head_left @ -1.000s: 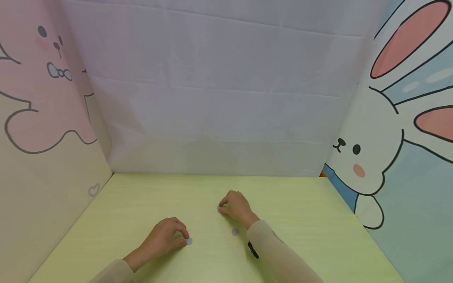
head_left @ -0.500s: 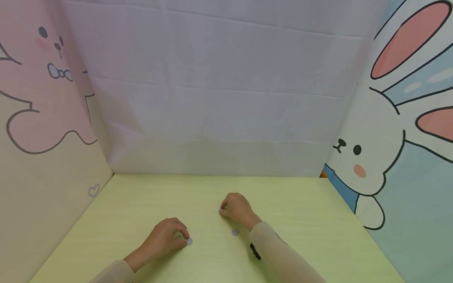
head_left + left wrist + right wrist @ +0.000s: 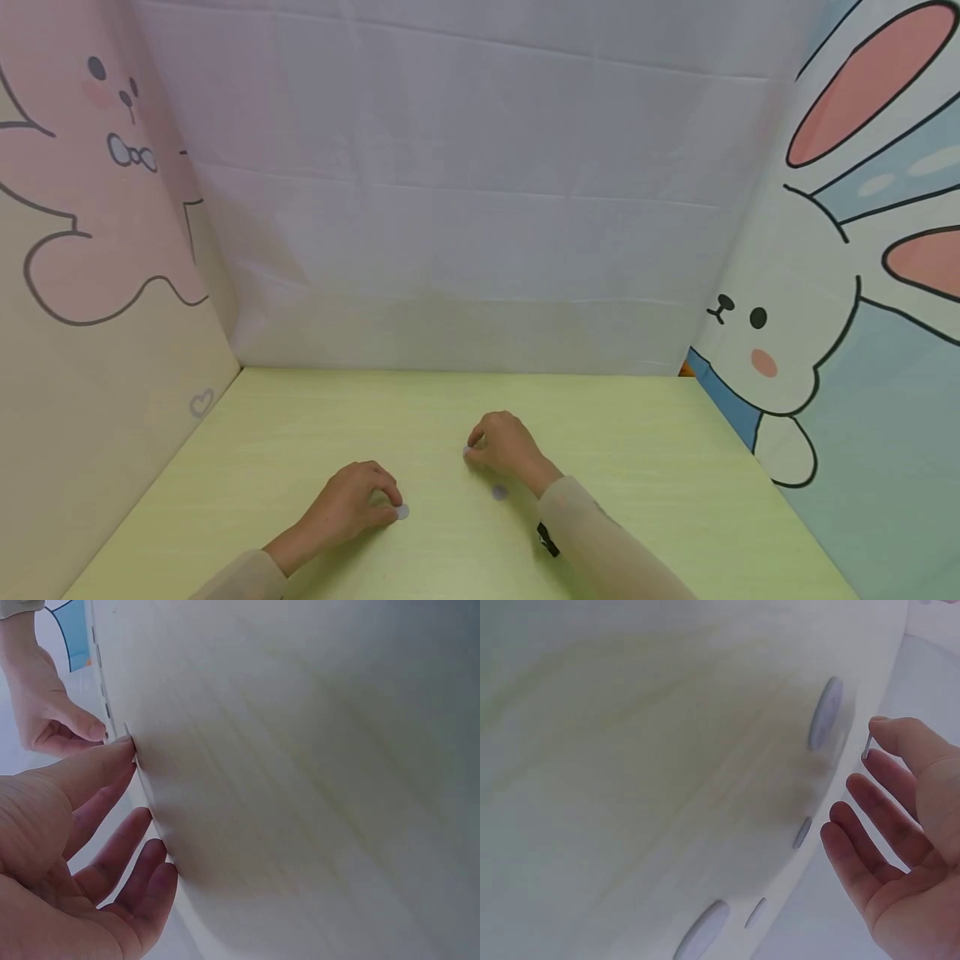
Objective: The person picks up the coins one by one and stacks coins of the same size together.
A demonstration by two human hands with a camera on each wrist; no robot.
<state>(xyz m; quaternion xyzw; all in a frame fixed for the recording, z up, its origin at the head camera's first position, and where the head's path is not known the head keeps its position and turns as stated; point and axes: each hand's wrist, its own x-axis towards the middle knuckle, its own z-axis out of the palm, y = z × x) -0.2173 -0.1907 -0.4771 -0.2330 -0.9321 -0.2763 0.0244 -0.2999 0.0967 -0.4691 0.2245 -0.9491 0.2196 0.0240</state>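
My left hand (image 3: 348,502) pinches a small pale round disc (image 3: 402,512) at the table surface. In the left wrist view a thin edge of that disc (image 3: 127,730) shows at the thumb tip, with the other fingers loosely curled beside the tabletop. Farther forward, my right hand (image 3: 507,447) holds another pale disc (image 3: 467,451) between thumb and forefinger. The right wrist view shows this held disc (image 3: 868,745) edge-on, raised off the table. A third disc (image 3: 499,492) lies on the table below the right hand.
Several flat discs, one of them a larger-looking disc (image 3: 826,712), lie on the tabletop in the right wrist view. The pale yellow-green table (image 3: 337,417) ends at a white cloth (image 3: 465,208). A bunny-printed panel (image 3: 787,333) stands on the right, a pink-and-cream panel (image 3: 97,375) on the left.
My right hand has moved slightly back toward the body and to the right with its disc. The left hand and its disc stay in place.
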